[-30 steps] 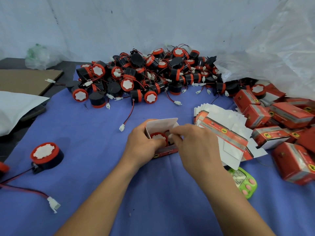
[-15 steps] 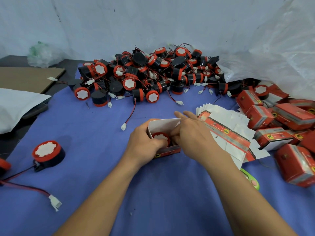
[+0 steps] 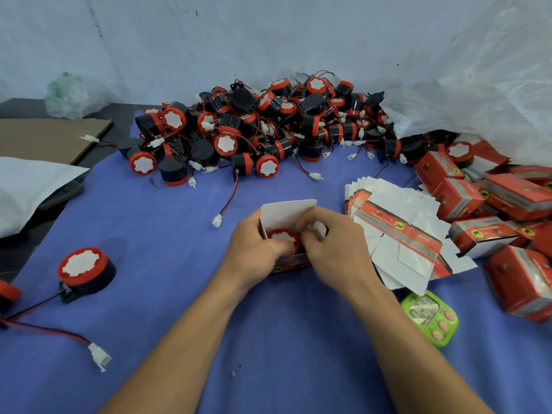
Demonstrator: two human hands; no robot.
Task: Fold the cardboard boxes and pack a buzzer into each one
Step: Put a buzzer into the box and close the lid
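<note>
A small red cardboard box [image 3: 288,215] stands open at the middle of the blue cloth, its white lid flap upright. Inside it sits a buzzer [image 3: 282,237], red rim and white face up. My left hand [image 3: 254,252] grips the box's left side. My right hand [image 3: 334,249] curls over the box's right side, fingertips pinching something white at the opening; what exactly is hard to tell. A large heap of black and red buzzers [image 3: 268,130] with wires lies behind. Flat unfolded boxes [image 3: 397,234] are fanned out to the right.
Packed red boxes [image 3: 493,210] pile up at the far right under a plastic bag [image 3: 478,94]. A green timer [image 3: 430,318] lies near my right forearm. A lone buzzer [image 3: 85,270] with its wire and white plug [image 3: 100,355] lies at left. Brown cardboard [image 3: 47,138] lies back left.
My right hand's fingers, stretched over the box half a second ago, have curled in at the opening. The left hand keeps its grip and the box stays in place.
</note>
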